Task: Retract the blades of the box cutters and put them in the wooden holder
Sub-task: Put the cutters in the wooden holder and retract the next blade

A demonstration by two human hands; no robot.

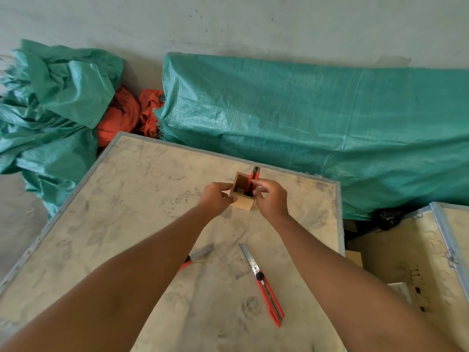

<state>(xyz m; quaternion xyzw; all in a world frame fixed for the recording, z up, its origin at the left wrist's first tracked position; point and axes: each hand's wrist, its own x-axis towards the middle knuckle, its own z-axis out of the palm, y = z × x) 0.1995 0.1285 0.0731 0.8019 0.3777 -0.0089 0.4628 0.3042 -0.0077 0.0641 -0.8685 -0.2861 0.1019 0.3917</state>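
Observation:
A small square wooden holder point(244, 203) stands on the far middle of the dusty wooden crate top point(121, 199). One red box cutter point(254, 177) stands upright inside it, tip up, blade retracted. My left hand point(218, 198) grips the holder's left side. My right hand point(270, 198) touches the holder's right side, its fingers on the standing cutter. A second red box cutter point(265, 284) lies near me with its blade extended. A third cutter point(196, 255), blade out, lies partly hidden under my left forearm.
Green tarpaulin point(304, 118) covers a long bulk behind the crate, and more of it point(50, 102) is crumpled at the left. Orange cloth point(132, 113) lies between them. Another wooden crate point(418, 255) with metal edging stands at the right, past a gap.

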